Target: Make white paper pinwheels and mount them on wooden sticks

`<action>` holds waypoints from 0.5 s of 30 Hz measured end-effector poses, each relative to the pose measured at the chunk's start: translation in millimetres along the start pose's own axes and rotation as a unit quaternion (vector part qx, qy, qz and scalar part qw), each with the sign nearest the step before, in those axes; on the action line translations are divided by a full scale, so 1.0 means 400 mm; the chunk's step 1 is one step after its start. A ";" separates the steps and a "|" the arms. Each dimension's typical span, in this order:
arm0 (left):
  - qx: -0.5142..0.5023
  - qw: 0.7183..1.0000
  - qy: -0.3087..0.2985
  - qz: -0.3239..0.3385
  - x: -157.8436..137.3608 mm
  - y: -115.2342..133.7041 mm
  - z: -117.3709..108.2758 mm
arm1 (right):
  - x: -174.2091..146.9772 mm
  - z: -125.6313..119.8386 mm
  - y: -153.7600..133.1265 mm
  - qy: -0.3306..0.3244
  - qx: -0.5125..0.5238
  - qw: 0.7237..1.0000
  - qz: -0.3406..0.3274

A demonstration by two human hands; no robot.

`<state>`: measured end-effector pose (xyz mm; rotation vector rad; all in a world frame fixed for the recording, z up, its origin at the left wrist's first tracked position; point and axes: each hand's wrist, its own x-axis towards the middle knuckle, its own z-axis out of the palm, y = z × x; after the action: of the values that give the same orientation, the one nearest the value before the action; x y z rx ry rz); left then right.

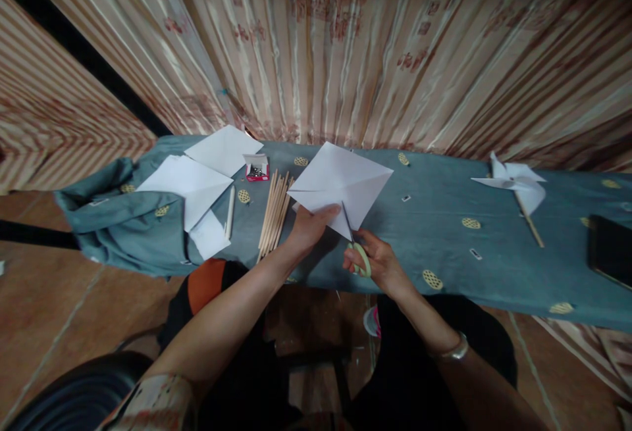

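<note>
My left hand (313, 224) grips the lower left edge of a white paper square (348, 177), thumb on top. The square is turned corner-down, creased, with a slit running in from its left corner. In my right hand (376, 256) is a pair of scissors (363, 261) with pale green handles. Their blades lie at the paper's bottom corner and point up toward its middle. Just left of the paper is a bundle of thin wooden sticks (274, 214). Beyond the sticks stands an open small red-and-white box (257, 169) of metal pins.
More white paper sheets (197, 184) and a white pen (230, 212) lie at the left of the cloth-covered table (434, 220). A paper pinwheel (516, 184) on a stick and a dark phone-like object (609, 250) are at the right. A pleated curtain (326, 56) hangs behind.
</note>
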<state>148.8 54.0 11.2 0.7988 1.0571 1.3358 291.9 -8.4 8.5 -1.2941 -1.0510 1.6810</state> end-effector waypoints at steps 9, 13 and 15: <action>0.013 1.000 -0.002 -0.003 0.001 -0.001 -0.003 | 0.002 -0.005 0.003 -0.002 -0.006 1.000 0.004; 0.012 1.000 -0.002 -0.009 -0.002 -0.004 -0.001 | 0.002 -0.002 -0.003 -0.001 -0.004 1.000 0.008; 0.012 1.000 -0.004 -0.012 -0.003 -0.005 -0.001 | 0.002 -0.001 -0.004 0.003 -0.006 1.000 0.010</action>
<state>149.4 52.7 9.3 0.8059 1.0746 1.3014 292.3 -7.0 9.5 -1.3196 -1.0492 1.6869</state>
